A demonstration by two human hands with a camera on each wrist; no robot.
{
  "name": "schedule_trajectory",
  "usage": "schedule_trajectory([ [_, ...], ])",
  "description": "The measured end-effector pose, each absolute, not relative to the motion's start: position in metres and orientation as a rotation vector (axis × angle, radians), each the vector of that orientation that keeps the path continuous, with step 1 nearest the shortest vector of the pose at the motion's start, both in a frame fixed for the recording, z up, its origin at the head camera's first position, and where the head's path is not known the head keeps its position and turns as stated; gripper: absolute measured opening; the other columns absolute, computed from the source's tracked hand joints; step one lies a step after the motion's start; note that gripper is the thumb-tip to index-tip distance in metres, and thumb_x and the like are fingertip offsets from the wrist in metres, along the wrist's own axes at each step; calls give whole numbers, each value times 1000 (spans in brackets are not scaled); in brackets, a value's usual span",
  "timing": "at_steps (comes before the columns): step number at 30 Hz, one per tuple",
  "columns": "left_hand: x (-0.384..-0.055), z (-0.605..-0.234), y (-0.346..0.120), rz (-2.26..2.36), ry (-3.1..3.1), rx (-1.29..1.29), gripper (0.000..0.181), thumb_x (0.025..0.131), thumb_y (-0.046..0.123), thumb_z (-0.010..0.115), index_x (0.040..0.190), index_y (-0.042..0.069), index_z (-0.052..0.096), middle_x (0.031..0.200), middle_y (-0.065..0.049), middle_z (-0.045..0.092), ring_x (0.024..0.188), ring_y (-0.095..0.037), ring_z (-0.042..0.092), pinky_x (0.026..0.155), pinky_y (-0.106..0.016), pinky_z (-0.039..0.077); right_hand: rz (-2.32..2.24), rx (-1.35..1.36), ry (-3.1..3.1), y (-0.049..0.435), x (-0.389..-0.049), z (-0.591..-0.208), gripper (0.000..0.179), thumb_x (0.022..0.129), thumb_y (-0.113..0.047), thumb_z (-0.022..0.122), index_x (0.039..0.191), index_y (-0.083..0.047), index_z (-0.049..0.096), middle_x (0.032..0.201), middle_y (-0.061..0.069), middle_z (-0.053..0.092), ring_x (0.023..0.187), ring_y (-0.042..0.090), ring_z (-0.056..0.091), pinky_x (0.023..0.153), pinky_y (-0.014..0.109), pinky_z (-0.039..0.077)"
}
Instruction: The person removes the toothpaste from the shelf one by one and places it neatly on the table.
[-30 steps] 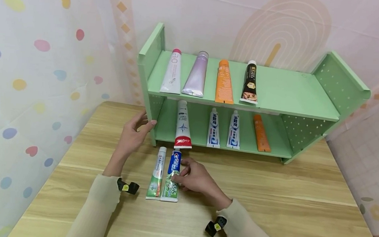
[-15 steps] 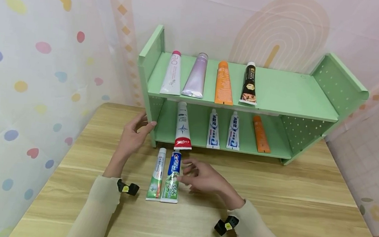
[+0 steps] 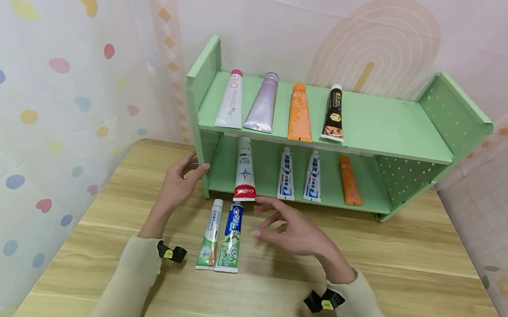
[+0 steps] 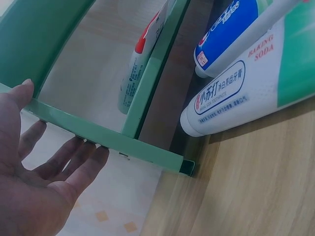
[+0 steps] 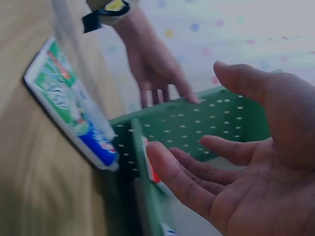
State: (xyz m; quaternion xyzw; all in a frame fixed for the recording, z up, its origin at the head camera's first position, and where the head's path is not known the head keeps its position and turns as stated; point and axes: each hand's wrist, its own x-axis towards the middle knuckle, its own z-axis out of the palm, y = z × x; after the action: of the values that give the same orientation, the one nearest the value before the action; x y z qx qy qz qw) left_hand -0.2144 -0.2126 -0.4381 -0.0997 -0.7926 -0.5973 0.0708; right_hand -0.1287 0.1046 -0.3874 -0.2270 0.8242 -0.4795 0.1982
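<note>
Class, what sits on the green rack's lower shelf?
A Colgate tube, two blue-and-white tubes and an orange tube. In the head view, the upper shelf hides the rear part.

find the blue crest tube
In the head view, the blue Crest tube lies left of centre on the table, just right of the white-green tube.

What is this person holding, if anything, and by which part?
The left grip holds the light-green two-tier shelf by its left side panel's front edge; the right grip holds nothing.

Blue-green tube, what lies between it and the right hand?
In the head view, bare wooden tabletop lies between the blue-green tube and the right hand.
</note>
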Motion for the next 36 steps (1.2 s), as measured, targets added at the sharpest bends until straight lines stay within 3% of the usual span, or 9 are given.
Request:
schedule_trajectory([
  [6, -214, -437, -212, -1803, -2381, -298, 61, 104, 37, 62, 158, 18, 42, 145, -17, 57, 130, -32, 56, 91, -17, 51, -1370, -729, 2336, 113, -123, -370, 74, 94, -28, 77, 157, -27, 38, 150, 3, 53, 121, 24, 63, 96, 37, 57],
  [11, -213, -438, -212, -1805, -2371, -310, 60, 104, 35, 61, 157, 13, 42, 144, -20, 57, 127, -30, 56, 89, -18, 54, -1424, -800, 2354, 120, -118, -357, 79, 92, -25, 79, 158, -30, 36, 157, 5, 46, 125, 26, 63, 100, 40, 57],
  [16, -214, -438, -212, -1807, -2362, -323, 59, 104, 34, 61, 156, 12, 43, 144, -21, 57, 126, -29, 56, 89, -18, 54, -1450, -816, 2392, 126, -112, -342, 84, 91, -23, 81, 158, -37, 33, 160, -2, 43, 131, 22, 60, 105, 43, 54],
  [28, -215, -439, -213, -1811, -2371, -325, 60, 104, 35, 62, 157, 16, 42, 145, -19, 57, 130, -33, 55, 90, -15, 52, -1536, -1037, 2420, 145, -107, -306, 92, 89, -6, 80, 161, -31, 28, 161, -4, 40, 138, 21, 54, 110, 39, 50],
  [36, -214, -439, -213, -1811, -2368, -327, 58, 104, 35, 61, 157, 20, 43, 145, -18, 57, 130, -32, 55, 90, -16, 53, -1569, -1095, 2503, 161, -106, -287, 96, 86, 4, 79, 162, -25, 28, 161, -2, 41, 141, 24, 51, 114, 30, 45],
])
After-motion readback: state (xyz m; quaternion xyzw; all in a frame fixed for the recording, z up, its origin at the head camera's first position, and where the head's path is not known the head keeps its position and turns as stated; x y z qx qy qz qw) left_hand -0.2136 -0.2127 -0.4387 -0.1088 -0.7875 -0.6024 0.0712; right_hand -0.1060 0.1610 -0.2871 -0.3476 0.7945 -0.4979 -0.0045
